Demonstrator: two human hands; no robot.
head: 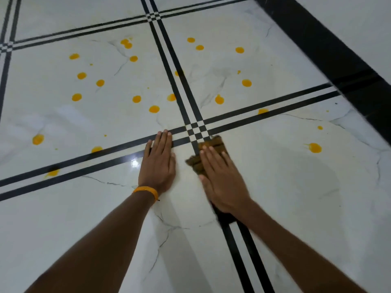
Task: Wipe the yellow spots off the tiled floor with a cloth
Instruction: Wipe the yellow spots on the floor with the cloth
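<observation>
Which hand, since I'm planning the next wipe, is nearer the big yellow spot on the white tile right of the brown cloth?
Right. The right hand, pressing the brown cloth, lies left of the big yellow spot; the left hand lies farther left.

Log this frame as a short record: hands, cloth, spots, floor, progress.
left hand: flat on the floor, holding nothing
right hand: fingers straight, pressing the cloth down
cloth: brown, by the crossing of the black lines
yellow spots: many, mostly beyond the hands
floor: white marbled tiles, black double lines
wristband: orange, on the left wrist
progress: most spots not yet wiped
</observation>
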